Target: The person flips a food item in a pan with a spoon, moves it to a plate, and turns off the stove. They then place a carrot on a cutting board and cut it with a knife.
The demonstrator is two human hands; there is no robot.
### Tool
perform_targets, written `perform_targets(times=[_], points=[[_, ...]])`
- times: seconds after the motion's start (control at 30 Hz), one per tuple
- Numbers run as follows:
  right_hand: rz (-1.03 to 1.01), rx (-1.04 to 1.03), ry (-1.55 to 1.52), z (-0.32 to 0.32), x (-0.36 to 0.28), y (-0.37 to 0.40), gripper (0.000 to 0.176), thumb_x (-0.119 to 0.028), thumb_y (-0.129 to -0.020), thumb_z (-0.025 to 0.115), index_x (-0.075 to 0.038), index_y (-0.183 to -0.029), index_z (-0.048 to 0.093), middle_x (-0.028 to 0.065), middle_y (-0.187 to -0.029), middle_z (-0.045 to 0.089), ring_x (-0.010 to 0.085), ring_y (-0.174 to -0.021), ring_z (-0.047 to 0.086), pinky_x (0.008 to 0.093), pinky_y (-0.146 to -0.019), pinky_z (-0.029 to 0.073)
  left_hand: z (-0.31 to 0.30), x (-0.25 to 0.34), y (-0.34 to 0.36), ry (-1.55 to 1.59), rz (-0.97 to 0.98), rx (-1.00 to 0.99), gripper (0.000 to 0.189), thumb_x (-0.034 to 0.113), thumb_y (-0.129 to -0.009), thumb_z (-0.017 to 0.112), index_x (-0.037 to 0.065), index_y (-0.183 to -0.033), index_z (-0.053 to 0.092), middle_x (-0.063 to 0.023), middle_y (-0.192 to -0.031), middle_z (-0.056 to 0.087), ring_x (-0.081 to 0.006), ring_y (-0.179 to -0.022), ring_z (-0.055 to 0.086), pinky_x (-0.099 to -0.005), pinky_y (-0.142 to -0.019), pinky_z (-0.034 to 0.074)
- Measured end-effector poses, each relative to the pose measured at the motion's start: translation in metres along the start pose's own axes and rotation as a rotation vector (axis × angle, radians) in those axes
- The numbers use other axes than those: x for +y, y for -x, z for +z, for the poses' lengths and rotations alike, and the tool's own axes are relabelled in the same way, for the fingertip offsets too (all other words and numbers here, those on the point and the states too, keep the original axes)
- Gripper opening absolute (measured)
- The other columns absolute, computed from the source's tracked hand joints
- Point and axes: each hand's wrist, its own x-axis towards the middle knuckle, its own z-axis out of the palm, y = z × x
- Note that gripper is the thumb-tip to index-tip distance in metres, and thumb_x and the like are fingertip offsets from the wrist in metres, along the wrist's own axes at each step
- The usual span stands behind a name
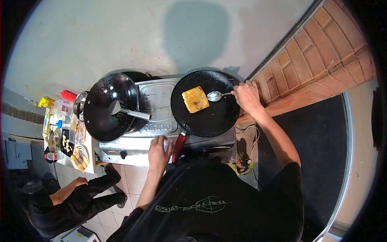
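A browned square slice, looking like egg-coated toast (195,99), lies in a round black frying pan (205,124) on the stove. My right hand (247,95) is closed on a metal spoon (215,96) at the pan's right rim. The spoon's bowl is beside the toast's right edge. My left hand (159,153) is at the stove's front, its fingers apart and nothing in it. Its thumb is close to the pan's red handle (179,148).
A black wok (100,121) with a metal spatula (129,113) in it occupies the left burner of the steel stove (157,128). Bottles, bowls and food crowd a side table (90,161). Another person (64,205) is at lower left. A brick ledge (298,68) borders the right.
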Motion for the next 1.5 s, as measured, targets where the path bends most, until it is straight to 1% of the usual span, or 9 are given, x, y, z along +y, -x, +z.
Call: perform_targets(times=[0.2, 0.33, 0.73, 0.9, 1.0, 1.07, 1.13, 1.27, 1.5], points=[[-0.04, 0.069, -0.076, 0.008, -0.006, -0.005, 0.015, -0.022, -0.084, 0.07, -0.007, -0.082, 0.074, 0.0105, -0.083, 0.068, 0.0296, -0.09, 0.062, 0.0436, -0.084, 0.041, 0.023, 0.037, -0.075, 0.21, 0.361, 0.035, 0.031, 0.016, -0.09, 0.067, -0.001, -0.114, 0.059, -0.0191, -0.115, 0.059, -0.039, -0.106, 0.06, -0.0443, -0.092, 0.05], [-0.037, 0.022, -0.099, 0.012, 0.0, -0.003, 0.018, -0.026, -0.086, 0.069, -0.01, -0.087, 0.076, 0.0109, -0.086, 0.069, 0.0281, -0.094, 0.062, 0.0453, -0.088, 0.039, 0.051, 0.037, -0.104, 0.113, 0.402, -0.032, 0.033, 0.014, -0.09, 0.066, -0.003, -0.117, 0.058, -0.0191, -0.118, 0.057, -0.0387, -0.109, 0.059, -0.0446, -0.094, 0.05], [0.084, -0.031, -0.417, 0.036, -0.015, -0.001, 0.018, -0.025, -0.086, 0.069, -0.009, -0.081, 0.072, 0.0131, -0.083, 0.071, 0.0344, -0.089, 0.063, 0.0474, -0.081, 0.043, 0.058, 0.047, -0.115, 0.124, 0.342, -0.086, 0.031, 0.013, -0.091, 0.064, -0.006, -0.114, 0.056, -0.0239, -0.116, 0.057, -0.0437, -0.103, 0.06, -0.0477, -0.089, 0.051], [0.122, 0.082, -0.372, 0.025, -0.005, 0.016, 0.017, -0.025, -0.087, 0.068, -0.009, -0.083, 0.072, 0.013, -0.086, 0.071, 0.0346, -0.086, 0.063, 0.0451, -0.078, 0.045, 0.065, 0.069, -0.122, 0.335, 0.371, -0.172, 0.046, 0.019, -0.093, 0.064, -0.006, -0.128, 0.048, -0.0284, -0.12, 0.057, -0.0459, -0.108, 0.058, -0.0469, -0.092, 0.05], [0.173, 0.133, -0.307, 0.007, -0.002, 0.03, 0.017, -0.024, -0.089, 0.065, -0.008, -0.084, 0.069, 0.0125, -0.084, 0.068, 0.0327, -0.083, 0.064, 0.0431, -0.075, 0.046, 0.076, 0.08, -0.139, 0.568, 0.434, -0.235, 0.05, 0.019, -0.094, 0.066, -0.003, -0.134, 0.047, -0.0252, -0.125, 0.059, -0.0379, -0.117, 0.06, -0.0411, -0.101, 0.048], [0.216, 0.106, -0.268, -0.007, -0.003, 0.035, 0.015, -0.022, -0.089, 0.065, -0.008, -0.085, 0.065, 0.0115, -0.082, 0.066, 0.0325, -0.082, 0.064, 0.0432, -0.075, 0.045, 0.078, 0.082, -0.135, 0.685, 0.392, -0.249, 0.052, 0.019, -0.092, 0.068, -0.004, -0.133, 0.047, -0.0263, -0.121, 0.06, -0.0369, -0.114, 0.061, -0.041, -0.098, 0.048], [0.168, 0.131, -0.202, -0.015, -0.011, 0.043, 0.015, -0.02, -0.09, 0.064, -0.006, -0.085, 0.063, 0.0111, -0.08, 0.064, 0.0328, -0.082, 0.064, 0.0426, -0.075, 0.045, 0.055, 0.083, -0.111, 0.974, 0.062, -0.239, 0.049, 0.016, -0.092, 0.068, -0.004, -0.132, 0.048, -0.0255, -0.123, 0.059, -0.0344, -0.119, 0.06, -0.0404, -0.101, 0.047], [0.067, 0.146, -0.201, -0.019, -0.026, 0.061, 0.018, -0.021, -0.092, 0.062, -0.004, -0.084, 0.063, 0.0136, -0.086, 0.067, 0.0329, -0.078, 0.066, 0.0441, -0.072, 0.05, -0.017, 0.067, -0.032, 0.427, 0.044, 0.081, 0.032, 0.006, -0.089, 0.066, -0.002, -0.117, 0.052, -0.0162, -0.102, 0.054, -0.026, -0.09, 0.056, -0.0348, -0.08, 0.047], [0.205, 0.019, -0.367, -0.024, -0.041, 0.061, 0.022, -0.023, -0.095, 0.061, -0.004, -0.085, 0.064, 0.0188, -0.074, 0.066, 0.0402, -0.068, 0.066, 0.051, -0.061, 0.051, -0.006, 0.019, -0.023, 0.446, -0.019, 0.135, 0.011, 0.005, -0.091, 0.064, -0.001, -0.098, 0.058, -0.0106, -0.084, 0.054, -0.0205, -0.073, 0.05, -0.0335, -0.067, 0.043]])
